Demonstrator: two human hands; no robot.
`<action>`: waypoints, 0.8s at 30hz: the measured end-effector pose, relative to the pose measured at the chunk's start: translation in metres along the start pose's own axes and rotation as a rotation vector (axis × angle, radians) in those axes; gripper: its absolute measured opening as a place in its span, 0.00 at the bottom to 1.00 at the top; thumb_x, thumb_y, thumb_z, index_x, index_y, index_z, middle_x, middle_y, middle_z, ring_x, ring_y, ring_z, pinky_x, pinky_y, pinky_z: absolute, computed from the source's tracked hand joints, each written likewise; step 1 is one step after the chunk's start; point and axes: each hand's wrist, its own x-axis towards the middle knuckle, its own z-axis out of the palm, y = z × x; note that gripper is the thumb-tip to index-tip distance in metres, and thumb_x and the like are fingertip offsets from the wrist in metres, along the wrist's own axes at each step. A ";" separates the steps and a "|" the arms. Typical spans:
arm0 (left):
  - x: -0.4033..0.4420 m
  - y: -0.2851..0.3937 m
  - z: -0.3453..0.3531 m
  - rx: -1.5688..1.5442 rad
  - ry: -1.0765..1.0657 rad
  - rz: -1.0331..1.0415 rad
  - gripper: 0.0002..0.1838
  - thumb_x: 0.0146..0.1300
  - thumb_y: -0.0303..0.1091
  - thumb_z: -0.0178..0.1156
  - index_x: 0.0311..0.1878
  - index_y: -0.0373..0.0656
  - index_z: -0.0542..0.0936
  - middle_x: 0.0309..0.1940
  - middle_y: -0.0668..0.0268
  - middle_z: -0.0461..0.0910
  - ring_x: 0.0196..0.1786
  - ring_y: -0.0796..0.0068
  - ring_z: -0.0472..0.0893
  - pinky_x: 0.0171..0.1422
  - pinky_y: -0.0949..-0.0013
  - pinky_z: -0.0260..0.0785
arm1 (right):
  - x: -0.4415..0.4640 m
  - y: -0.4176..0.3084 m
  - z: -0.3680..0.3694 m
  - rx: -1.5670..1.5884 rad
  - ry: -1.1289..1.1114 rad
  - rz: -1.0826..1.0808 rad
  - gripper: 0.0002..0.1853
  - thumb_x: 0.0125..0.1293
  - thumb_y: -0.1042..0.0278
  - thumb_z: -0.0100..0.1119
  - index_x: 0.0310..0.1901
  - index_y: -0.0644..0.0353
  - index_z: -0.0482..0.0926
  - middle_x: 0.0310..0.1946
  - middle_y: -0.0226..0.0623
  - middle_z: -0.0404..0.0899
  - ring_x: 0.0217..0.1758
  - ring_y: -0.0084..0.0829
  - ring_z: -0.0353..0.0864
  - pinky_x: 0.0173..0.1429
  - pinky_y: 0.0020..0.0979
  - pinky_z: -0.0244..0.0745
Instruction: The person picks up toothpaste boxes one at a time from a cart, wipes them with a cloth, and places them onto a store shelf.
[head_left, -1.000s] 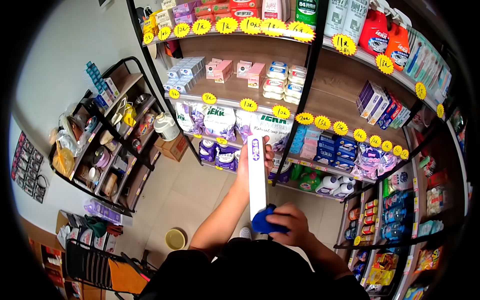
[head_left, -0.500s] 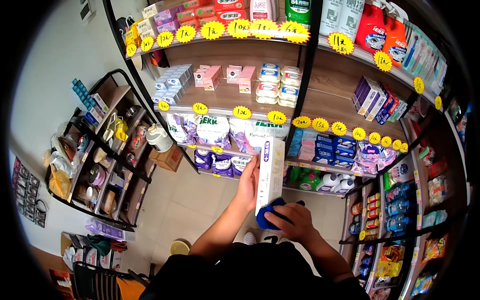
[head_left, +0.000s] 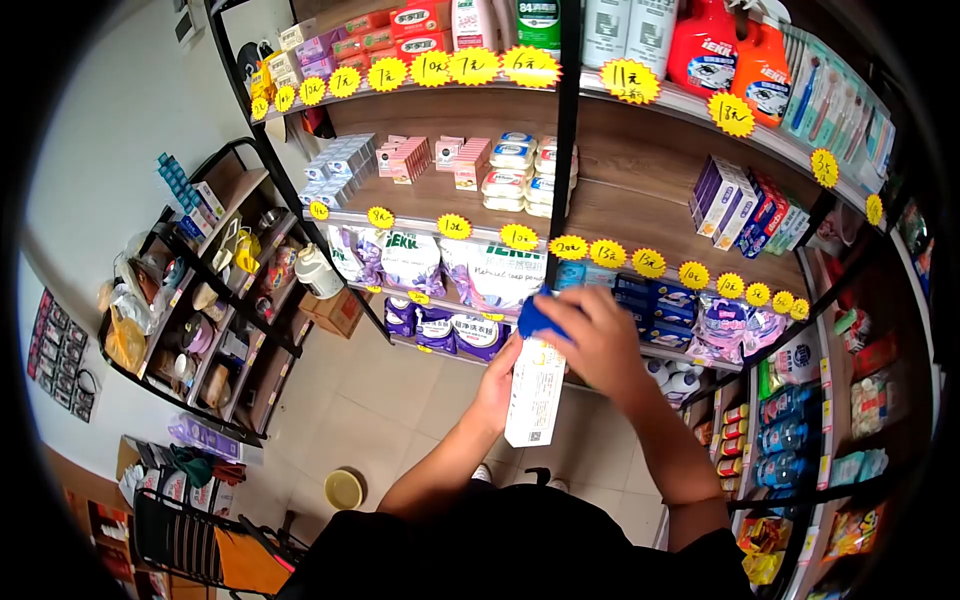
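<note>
My left hand [head_left: 497,385] is closed around the left side of a long white box [head_left: 537,400]. Small print and a dark square code show on the box's face, and its lower end tilts toward me. In my right hand [head_left: 603,335] is a bunched blue cloth [head_left: 541,318], pressed against the far end of the box. The cloth and fingers hide that end. Past my hands, bags of washing powder [head_left: 497,275] stand on a shelf.
Shelving ahead carries soap boxes [head_left: 408,158], white tubs [head_left: 510,165] and upright toothpaste boxes [head_left: 722,200]. Bottled goods [head_left: 785,437] fill racks at right. A low rack [head_left: 262,350] stands left. A yellow bowl [head_left: 344,489] and folding chair [head_left: 190,545] are on the floor.
My right hand and the blue cloth have moved from the box's near end to its far end. The box is lower in view, still in my left hand. The view has shifted slightly.
</note>
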 end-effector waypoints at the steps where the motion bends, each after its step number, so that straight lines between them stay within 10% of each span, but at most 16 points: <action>1: 0.005 -0.008 0.012 0.002 0.002 0.009 0.26 0.80 0.48 0.47 0.75 0.49 0.67 0.61 0.63 0.80 0.59 0.68 0.83 0.61 0.61 0.79 | 0.007 0.017 -0.006 0.033 0.035 -0.018 0.22 0.56 0.61 0.74 0.53 0.52 0.85 0.41 0.31 0.78 0.45 0.34 0.80 0.47 0.35 0.79; 19: 0.048 -0.070 0.075 0.163 0.234 0.318 0.24 0.81 0.50 0.43 0.70 0.47 0.70 0.61 0.57 0.81 0.55 0.66 0.84 0.59 0.62 0.80 | -0.135 0.019 -0.066 0.237 -0.214 -0.275 0.26 0.50 0.67 0.72 0.55 0.46 0.85 0.43 0.26 0.77 0.43 0.29 0.79 0.42 0.30 0.79; 24: 0.056 -0.082 0.070 0.494 0.252 0.397 0.27 0.76 0.42 0.57 0.72 0.51 0.62 0.50 0.62 0.79 0.47 0.69 0.85 0.49 0.61 0.85 | -0.138 0.028 -0.069 0.199 -0.191 -0.292 0.27 0.51 0.67 0.72 0.57 0.47 0.84 0.43 0.26 0.78 0.43 0.28 0.79 0.44 0.30 0.79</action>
